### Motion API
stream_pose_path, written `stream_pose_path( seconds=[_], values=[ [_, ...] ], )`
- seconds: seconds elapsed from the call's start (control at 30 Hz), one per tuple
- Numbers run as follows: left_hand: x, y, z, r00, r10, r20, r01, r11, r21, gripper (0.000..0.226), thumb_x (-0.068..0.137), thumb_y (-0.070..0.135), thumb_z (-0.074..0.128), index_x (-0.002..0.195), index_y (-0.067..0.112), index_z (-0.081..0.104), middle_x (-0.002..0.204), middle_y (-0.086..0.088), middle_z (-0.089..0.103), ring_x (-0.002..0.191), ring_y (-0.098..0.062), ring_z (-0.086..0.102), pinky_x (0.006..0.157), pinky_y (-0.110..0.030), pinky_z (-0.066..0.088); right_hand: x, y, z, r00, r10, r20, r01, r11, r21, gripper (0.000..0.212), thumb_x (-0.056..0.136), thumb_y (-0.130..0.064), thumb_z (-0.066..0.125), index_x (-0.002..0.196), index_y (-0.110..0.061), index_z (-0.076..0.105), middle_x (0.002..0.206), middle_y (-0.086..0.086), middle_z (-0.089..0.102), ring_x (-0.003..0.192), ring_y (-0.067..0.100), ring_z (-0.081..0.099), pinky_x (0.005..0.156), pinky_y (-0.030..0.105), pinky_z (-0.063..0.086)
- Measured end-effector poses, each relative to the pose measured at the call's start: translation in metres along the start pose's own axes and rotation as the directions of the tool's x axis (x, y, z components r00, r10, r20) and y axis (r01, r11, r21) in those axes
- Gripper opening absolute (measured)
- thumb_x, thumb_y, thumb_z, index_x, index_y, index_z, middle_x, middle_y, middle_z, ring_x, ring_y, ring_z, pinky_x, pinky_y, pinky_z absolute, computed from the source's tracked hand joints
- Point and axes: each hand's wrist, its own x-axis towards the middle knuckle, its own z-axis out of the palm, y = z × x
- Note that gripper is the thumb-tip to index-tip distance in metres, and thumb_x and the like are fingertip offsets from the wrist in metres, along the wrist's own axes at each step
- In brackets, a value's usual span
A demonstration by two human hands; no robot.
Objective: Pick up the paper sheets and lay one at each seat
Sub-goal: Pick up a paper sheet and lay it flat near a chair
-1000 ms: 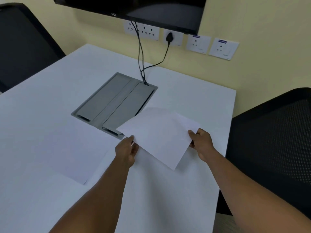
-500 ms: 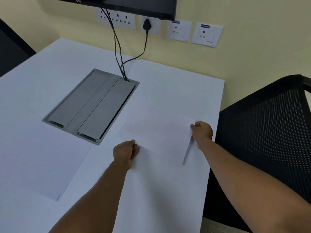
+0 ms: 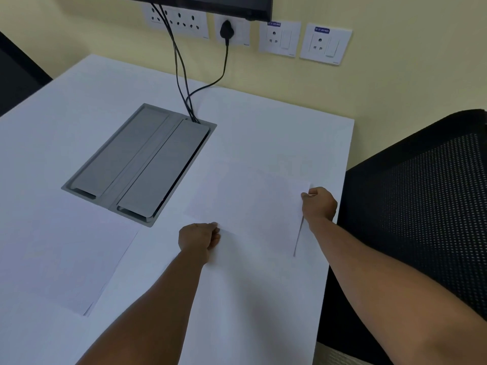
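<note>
A white paper sheet (image 3: pixel 253 204) lies almost flat on the white table (image 3: pixel 263 122), close to the right edge by the black mesh chair (image 3: pixel 421 206). My left hand (image 3: pixel 199 238) pinches the sheet's near left corner. My right hand (image 3: pixel 320 204) grips its right edge, which is still slightly lifted. A small stack of white paper sheets (image 3: pixel 71 262) rests on the table to the left of my left arm.
A grey cable box lid (image 3: pixel 142 164) is set into the table's middle, with black cables (image 3: pixel 184 83) running up to wall sockets (image 3: pixel 279 38). A screen's lower edge (image 3: pixel 224 6) hangs above. Another dark chair (image 3: pixel 15 77) stands at the far left.
Both hands lowered the sheet from a tilted, raised hold down onto the table near the right-hand chair. The view shifted to the right.
</note>
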Motion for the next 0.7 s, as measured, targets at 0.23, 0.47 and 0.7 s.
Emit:
stream_pose_path(
  seconds=[0.23,0.47,0.7],
  values=[
    [-0.0016,-0.0001,0.0007,1.0,0.024,-0.013,-0.023,0.998,0.053,0.016,0.075,0.007,0.081,0.07,-0.001,0.068,0.069,-0.015,0.071,0.052,-0.023,0.065,0.063,-0.032,0.061,0.0054,0.0027,0.0024,0.999,-0.04,0.016,0.04,0.998,-0.053,0.029,0.09,-0.019,0.068,0.116,-0.008,0.063,0.114,0.013,0.068,0.101,0.031,0.065,0.079,0.031,0.05],
    [-0.0036,0.0007,0.0024,0.994,0.102,-0.044,-0.09,0.971,0.221,0.02,0.074,0.014,0.079,0.06,0.005,0.068,0.066,-0.012,0.073,0.054,-0.024,0.068,0.078,-0.04,0.062,0.0046,0.0047,0.0042,0.998,-0.064,0.017,0.065,0.993,-0.094,0.028,0.091,-0.016,0.066,0.118,-0.008,0.062,0.115,0.015,0.066,0.102,0.032,0.064,0.08,0.032,0.049],
    [-0.0045,0.0003,0.0069,0.971,0.235,-0.049,-0.197,0.895,0.4,0.034,0.079,0.023,0.073,0.048,0.014,0.063,0.053,-0.004,0.07,0.054,-0.022,0.066,0.07,-0.03,0.056,0.0025,0.0084,0.0016,0.997,-0.08,0.017,0.081,0.994,-0.07,0.026,0.092,-0.012,0.064,0.117,-0.006,0.062,0.115,0.016,0.067,0.101,0.031,0.064,0.079,0.032,0.049]
  ],
)
